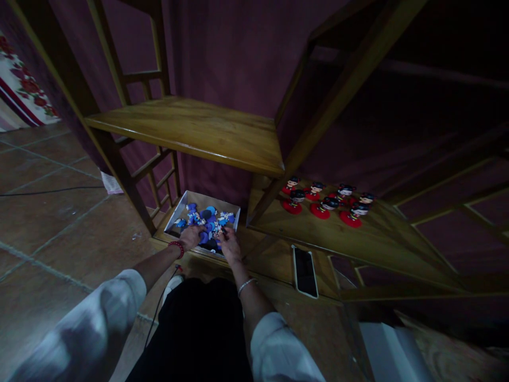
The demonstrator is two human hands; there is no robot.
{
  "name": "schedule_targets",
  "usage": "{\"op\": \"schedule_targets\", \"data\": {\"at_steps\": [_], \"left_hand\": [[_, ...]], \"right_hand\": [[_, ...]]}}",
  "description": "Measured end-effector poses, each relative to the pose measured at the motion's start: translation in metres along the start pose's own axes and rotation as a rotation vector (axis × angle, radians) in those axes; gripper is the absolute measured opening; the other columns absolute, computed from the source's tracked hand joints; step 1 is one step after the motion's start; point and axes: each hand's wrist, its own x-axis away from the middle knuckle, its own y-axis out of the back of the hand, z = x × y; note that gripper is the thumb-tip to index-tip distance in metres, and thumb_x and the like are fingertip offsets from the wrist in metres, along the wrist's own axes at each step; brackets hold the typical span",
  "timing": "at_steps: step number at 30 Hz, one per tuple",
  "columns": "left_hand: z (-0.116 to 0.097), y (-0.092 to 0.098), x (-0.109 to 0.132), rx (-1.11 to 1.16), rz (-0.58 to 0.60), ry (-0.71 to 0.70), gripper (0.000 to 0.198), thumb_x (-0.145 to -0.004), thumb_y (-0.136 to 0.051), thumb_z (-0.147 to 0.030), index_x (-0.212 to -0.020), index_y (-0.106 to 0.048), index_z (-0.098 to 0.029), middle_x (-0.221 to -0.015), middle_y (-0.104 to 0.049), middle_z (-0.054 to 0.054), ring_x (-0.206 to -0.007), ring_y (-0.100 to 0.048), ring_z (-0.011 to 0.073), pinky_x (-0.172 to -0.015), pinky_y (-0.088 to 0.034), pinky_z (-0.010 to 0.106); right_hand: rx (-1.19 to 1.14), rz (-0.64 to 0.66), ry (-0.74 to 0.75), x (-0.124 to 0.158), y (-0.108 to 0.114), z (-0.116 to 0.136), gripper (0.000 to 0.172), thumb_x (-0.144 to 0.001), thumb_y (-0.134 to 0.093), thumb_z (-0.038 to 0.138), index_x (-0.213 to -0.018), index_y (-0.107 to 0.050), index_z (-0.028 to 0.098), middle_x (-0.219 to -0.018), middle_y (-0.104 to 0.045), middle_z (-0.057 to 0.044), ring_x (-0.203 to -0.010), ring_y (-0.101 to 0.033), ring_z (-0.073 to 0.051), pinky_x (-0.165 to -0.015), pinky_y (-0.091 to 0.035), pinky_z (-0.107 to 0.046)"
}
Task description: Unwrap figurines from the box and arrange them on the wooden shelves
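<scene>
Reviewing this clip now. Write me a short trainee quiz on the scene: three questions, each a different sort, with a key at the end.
1. Multiple choice: the left hand and right hand are at the box, among small figures of mainly which colour? (a) green (b) blue (c) orange
2. True or false: the phone lies to the right of the box.
3. Fill in: the dolls on the wooden shelf have ____ round bases.

Key: 1 b; 2 true; 3 red.
</scene>
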Motion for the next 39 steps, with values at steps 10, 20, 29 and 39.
{"op": "schedule_targets", "data": {"at_steps": [10, 20, 29, 39], "left_hand": [[-0.02, -0.001, 0.014, -0.217, -0.105, 0.006, 0.041, -0.076, -0.044, -0.012, -0.113, -0.058, -0.021, -0.112, -0.061, 0.008, -0.097, -0.059, 0.0207, -0.087, -0.043, 0.03], [-0.016, -0.008, 0.023, -0.12, -0.104, 0.052, 0.038, -0.082, -0.045, -0.016, -0.118, -0.053, -0.019, -0.117, -0.059, 0.008, -0.105, -0.057, 0.0173, -0.092, -0.04, 0.026], [-0.01, -0.006, 0.019, -0.022, -0.068, 0.078, 0.041, -0.08, -0.044, -0.011, -0.118, -0.054, -0.02, -0.112, -0.063, 0.006, -0.106, -0.057, 0.0151, -0.093, -0.039, 0.024], [0.007, 0.024, 0.001, 0.015, -0.137, 0.168, 0.039, -0.08, -0.045, -0.012, -0.118, -0.055, -0.016, -0.101, -0.066, 0.009, -0.092, -0.061, 0.0178, -0.082, -0.045, 0.028]], "right_hand": [[0.033, 0.024, -0.006, 0.003, 0.002, 0.004, 0.019, -0.078, -0.05, 0.028, -0.097, -0.048, 0.024, -0.083, -0.064, 0.001, -0.077, -0.066, -0.015, -0.06, -0.056, -0.027], [0.022, 0.016, -0.037, 0.005, 0.0, 0.003, 0.015, -0.076, -0.051, 0.025, -0.091, -0.048, 0.024, -0.085, -0.064, 0.002, -0.077, -0.065, -0.014, -0.059, -0.055, -0.025], [-0.03, -0.009, -0.044, 0.002, -0.002, -0.002, 0.015, -0.073, -0.053, 0.027, -0.086, -0.047, 0.024, -0.076, -0.061, 0.004, -0.07, -0.063, -0.013, -0.053, -0.053, -0.023], [-0.081, 0.0, -0.052, 0.005, -0.001, 0.004, 0.015, -0.073, -0.053, 0.028, -0.086, -0.047, 0.024, -0.074, -0.061, 0.003, -0.068, -0.063, -0.013, -0.053, -0.052, -0.023]]}}
